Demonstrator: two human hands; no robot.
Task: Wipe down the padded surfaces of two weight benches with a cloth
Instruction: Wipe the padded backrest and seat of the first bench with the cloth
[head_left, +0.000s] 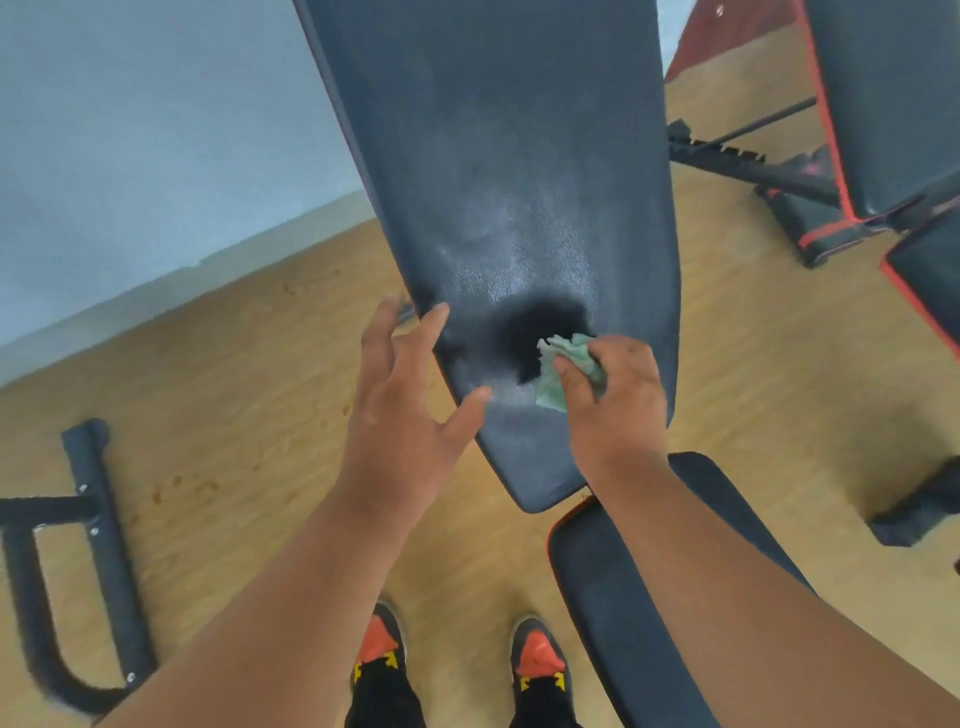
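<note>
So the green cloth (563, 371) is bunched up under the right hand (613, 400), pinched between the thumb and the curled fingers, with a crumpled bit sticking out past the fingertips toward the left. It's pressed flat against the lower part of the dark backrest pad (519, 171), the long padded panel that slopes up and away. Just beyond the cloth there's a darker patch on the pad, while the rest of that area looks shiny and speckled.

The left hand (405, 410) isn't holding anything. Fingers spread wide, it sits at the left edge of the same pad, fingertips touching or just about touching the rim, thumb lying over the padded face near the cloth. The two hands are close together but apart.

Count-wise: one cloth, two hands, two benches that I can make out. The near one has the backrest pad plus a seat pad (639, 597) with an orange trim line, sitting just below the backrest's bottom end and partly under the right forearm. The second bench (883, 104) is off to the upper right, black pads with red piping, well apart from the hands.

Also two shoes (382, 642) with orange toes at the bottom, standing on the wood-look floor (234, 415), and a black metal frame (98, 519) on the floor to the left.
</note>
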